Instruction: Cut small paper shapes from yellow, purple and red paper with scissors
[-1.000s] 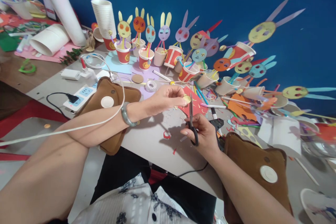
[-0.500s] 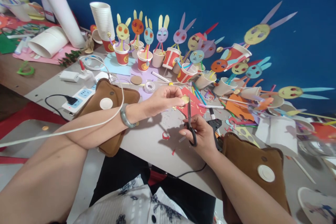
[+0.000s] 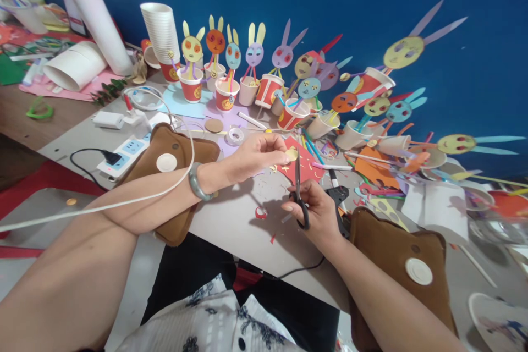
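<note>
Between the thumb and fingers of my left hand [image 3: 264, 154] is a small yellow paper disc [image 3: 292, 154]. My right hand [image 3: 315, 212] is closed around the black handles of a pair of scissors [image 3: 299, 176], whose blades point up beside the disc's right edge. Whether the blades touch the paper I cannot make out. Beneath both hands lies a red paper sheet [image 3: 307, 165] scattered with yellow snippets. A curled red paper scrap [image 3: 260, 213] rests on the table nearer to me.
Paper cups with rabbit-faced figures [image 3: 226, 93] line the blue wall. A brown cushion [image 3: 173, 225] lies under my left forearm, another brown cushion [image 3: 396, 264] by my right. A power strip [image 3: 127, 154], a white cable [image 3: 103, 208] and a black glue gun [image 3: 338, 195] are close by.
The yellow disc has turned slightly in my left fingers and shows more of its face. Both hands and the scissors stay in nearly the same place.
</note>
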`<state>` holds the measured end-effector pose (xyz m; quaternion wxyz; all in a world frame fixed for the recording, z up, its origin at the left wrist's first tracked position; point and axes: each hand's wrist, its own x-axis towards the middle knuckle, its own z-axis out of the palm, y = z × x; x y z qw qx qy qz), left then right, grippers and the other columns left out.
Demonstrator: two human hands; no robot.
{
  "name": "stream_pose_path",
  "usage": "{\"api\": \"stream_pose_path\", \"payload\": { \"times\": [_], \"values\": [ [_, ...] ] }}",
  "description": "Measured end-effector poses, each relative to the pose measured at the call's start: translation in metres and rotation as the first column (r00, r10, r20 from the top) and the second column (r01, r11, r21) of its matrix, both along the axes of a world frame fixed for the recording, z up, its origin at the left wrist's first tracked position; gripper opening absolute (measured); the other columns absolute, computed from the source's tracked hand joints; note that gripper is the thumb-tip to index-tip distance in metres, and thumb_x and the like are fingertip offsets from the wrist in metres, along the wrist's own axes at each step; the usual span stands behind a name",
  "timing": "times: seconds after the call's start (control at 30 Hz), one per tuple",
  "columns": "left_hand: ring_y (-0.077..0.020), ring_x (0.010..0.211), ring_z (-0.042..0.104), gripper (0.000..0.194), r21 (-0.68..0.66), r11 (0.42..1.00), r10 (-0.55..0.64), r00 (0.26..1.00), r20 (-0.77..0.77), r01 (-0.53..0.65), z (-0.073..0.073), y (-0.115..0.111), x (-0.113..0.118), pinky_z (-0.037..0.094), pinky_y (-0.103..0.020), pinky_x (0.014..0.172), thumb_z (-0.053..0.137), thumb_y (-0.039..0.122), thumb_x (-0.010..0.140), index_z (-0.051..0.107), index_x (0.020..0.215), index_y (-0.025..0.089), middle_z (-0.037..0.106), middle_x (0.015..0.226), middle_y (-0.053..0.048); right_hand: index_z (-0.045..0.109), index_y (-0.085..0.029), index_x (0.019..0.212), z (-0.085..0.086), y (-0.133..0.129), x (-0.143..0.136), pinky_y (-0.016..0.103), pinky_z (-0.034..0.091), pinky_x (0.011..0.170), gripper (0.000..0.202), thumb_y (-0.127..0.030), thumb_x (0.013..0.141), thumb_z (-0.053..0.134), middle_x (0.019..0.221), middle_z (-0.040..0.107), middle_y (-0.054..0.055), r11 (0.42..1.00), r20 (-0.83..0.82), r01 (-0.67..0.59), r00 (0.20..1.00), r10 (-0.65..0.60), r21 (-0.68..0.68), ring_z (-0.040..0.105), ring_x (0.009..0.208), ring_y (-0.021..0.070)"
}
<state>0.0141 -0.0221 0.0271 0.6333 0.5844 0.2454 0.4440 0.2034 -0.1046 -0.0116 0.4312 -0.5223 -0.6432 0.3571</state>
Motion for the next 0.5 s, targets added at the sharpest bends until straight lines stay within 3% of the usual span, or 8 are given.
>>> {"api": "stream_pose_path", "payload": {
  "times": [0.5],
  "values": [
    [-0.0082,0.065,0.049,0.022,0.024,0.999,0.043,0.999,-0.001,-0.043,-0.001,0.0009,-0.0011,0.039,-0.024,0.062,0.068,0.029,0.078,0.055,0.068,0.015,0.054,0.066,0.001,0.051,-0.024,0.076,0.0008,-0.0001,-0.0005,0.024,0.045,0.043,0.055,-0.065,0.064,0.085,0.057,0.065,-0.001,1.0,-0.018,0.011,1.0,-0.011,0.008,0.057,0.046,0.0139]
  ]
}}
